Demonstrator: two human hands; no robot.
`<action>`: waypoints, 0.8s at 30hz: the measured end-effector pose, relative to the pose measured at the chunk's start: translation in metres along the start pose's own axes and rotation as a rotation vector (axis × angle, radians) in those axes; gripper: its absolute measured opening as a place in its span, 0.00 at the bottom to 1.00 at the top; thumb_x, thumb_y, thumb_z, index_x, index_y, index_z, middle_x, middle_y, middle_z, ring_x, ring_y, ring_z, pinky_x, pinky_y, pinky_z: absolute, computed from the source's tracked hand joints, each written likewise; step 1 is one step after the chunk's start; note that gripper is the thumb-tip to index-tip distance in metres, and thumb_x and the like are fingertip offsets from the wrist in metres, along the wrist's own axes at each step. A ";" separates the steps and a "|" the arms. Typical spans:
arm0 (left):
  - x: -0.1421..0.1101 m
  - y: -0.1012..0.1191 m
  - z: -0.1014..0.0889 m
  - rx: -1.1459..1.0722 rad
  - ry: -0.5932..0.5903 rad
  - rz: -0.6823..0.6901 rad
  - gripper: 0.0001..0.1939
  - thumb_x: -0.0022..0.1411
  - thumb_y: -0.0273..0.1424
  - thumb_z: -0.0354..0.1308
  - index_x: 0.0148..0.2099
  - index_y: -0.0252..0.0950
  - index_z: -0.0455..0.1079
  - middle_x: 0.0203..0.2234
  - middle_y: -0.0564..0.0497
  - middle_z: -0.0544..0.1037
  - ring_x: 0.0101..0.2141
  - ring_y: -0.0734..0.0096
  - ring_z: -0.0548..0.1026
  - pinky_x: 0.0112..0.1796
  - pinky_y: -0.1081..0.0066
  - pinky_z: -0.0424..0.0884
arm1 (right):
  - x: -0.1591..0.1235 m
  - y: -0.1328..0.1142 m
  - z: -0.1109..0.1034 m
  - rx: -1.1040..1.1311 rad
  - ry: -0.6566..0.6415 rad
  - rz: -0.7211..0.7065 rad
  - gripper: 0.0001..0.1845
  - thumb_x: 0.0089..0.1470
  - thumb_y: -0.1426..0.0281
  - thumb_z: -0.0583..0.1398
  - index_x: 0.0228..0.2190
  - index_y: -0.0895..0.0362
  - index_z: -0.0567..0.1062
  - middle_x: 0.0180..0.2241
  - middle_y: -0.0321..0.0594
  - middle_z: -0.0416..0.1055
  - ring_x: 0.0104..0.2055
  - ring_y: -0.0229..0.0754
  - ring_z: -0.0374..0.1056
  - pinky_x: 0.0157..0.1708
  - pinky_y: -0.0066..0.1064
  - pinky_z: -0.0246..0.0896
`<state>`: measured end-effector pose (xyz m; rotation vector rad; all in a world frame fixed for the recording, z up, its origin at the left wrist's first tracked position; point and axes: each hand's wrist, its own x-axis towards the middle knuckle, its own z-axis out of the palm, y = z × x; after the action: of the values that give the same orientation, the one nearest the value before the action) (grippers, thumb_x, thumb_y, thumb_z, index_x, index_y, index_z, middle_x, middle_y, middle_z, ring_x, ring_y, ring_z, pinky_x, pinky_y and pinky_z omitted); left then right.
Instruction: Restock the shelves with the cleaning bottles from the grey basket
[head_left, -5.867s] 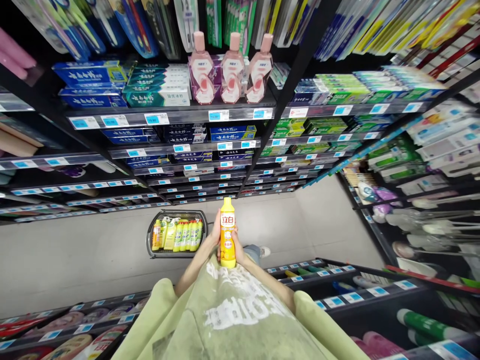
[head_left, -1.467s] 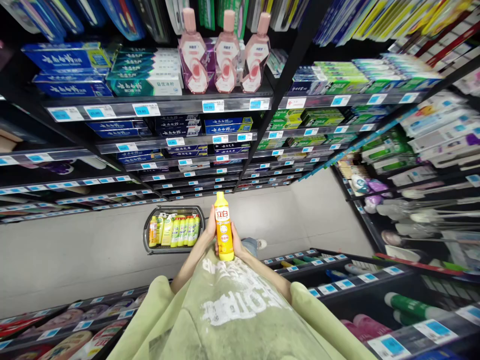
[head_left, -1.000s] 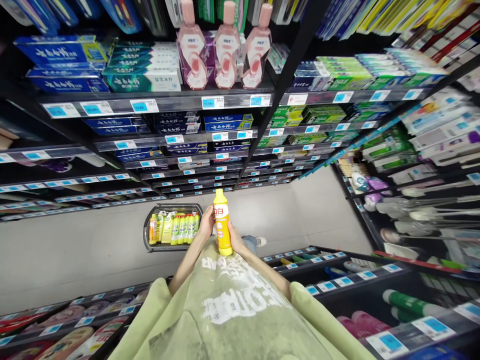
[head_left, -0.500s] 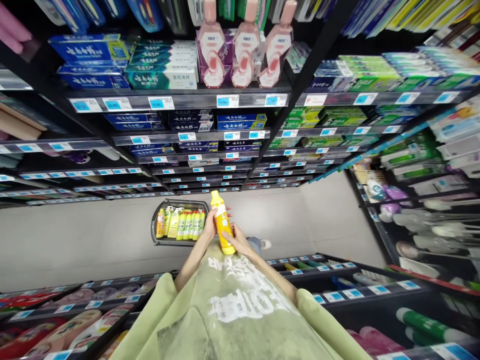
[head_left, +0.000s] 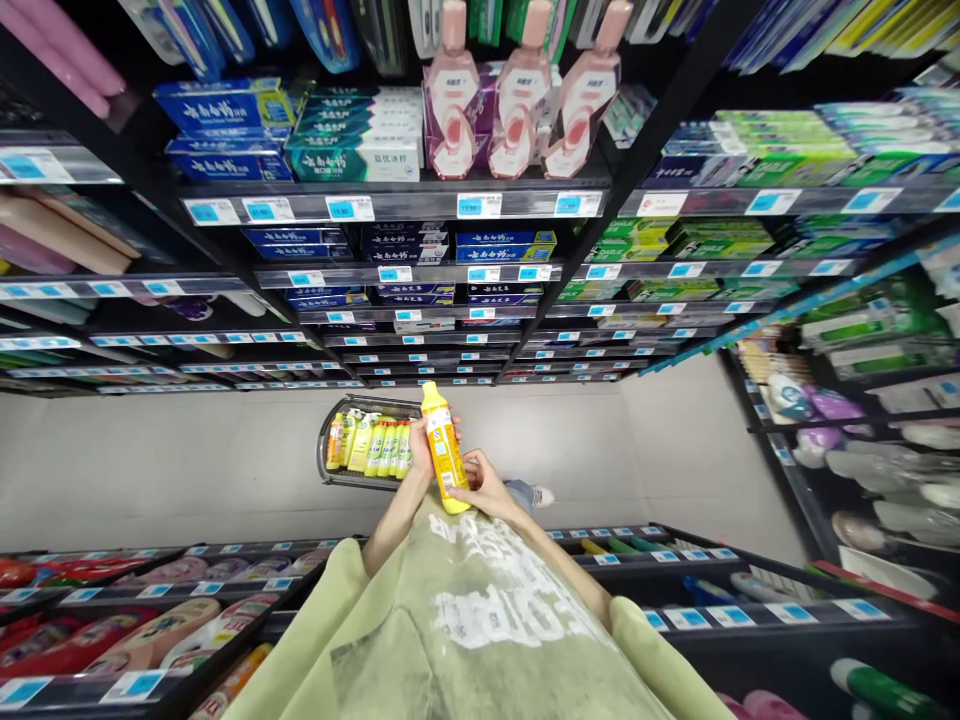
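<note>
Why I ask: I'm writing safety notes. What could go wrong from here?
The yellow bottle might slip to the floor if the left hand loosens, since the right hand seems to touch it only low down. The basket stands on the floor to the person's left; a sidestep could catch it and topple the upright bottles inside.

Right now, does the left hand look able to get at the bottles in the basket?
Probably not straight away: the left hand holds the yellow bottle, and the basket looks low on the floor, though its open top leaves the bottles inside uncovered.
</note>
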<state>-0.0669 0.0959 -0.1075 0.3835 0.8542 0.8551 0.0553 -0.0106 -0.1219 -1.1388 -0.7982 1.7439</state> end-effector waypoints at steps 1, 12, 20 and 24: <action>0.000 0.001 -0.001 -0.015 0.000 0.001 0.34 0.58 0.57 0.52 0.54 0.37 0.73 0.35 0.45 0.80 0.29 0.65 0.76 0.30 0.67 0.73 | -0.001 -0.001 0.000 -0.006 -0.019 -0.007 0.40 0.38 0.56 0.78 0.42 0.49 0.59 0.43 0.39 0.77 0.36 0.42 0.75 0.38 0.35 0.68; -0.004 0.002 -0.010 -0.256 -0.010 0.038 0.33 0.63 0.62 0.54 0.49 0.37 0.74 0.36 0.45 0.79 0.31 0.69 0.75 0.32 0.70 0.73 | -0.007 0.005 -0.006 -0.186 -0.125 -0.101 0.47 0.34 0.65 0.80 0.52 0.50 0.64 0.52 0.44 0.74 0.43 0.43 0.71 0.34 0.30 0.64; -0.002 0.005 -0.005 -0.417 -0.159 0.033 0.32 0.62 0.59 0.60 0.50 0.34 0.74 0.25 0.53 0.67 0.23 0.76 0.63 0.22 0.76 0.63 | -0.013 -0.008 -0.003 -0.431 -0.088 -0.157 0.42 0.41 0.66 0.76 0.55 0.52 0.67 0.52 0.45 0.76 0.41 0.43 0.72 0.37 0.34 0.68; 0.000 0.005 -0.006 -0.377 -0.115 0.078 0.32 0.61 0.60 0.60 0.49 0.36 0.74 0.25 0.52 0.68 0.24 0.74 0.65 0.25 0.74 0.65 | -0.016 -0.011 -0.004 -0.564 -0.049 -0.176 0.38 0.43 0.66 0.75 0.55 0.51 0.70 0.47 0.41 0.79 0.36 0.41 0.72 0.36 0.33 0.68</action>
<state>-0.0740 0.0987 -0.1085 0.1334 0.5588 1.0332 0.0657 -0.0203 -0.1082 -1.3388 -1.4349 1.4396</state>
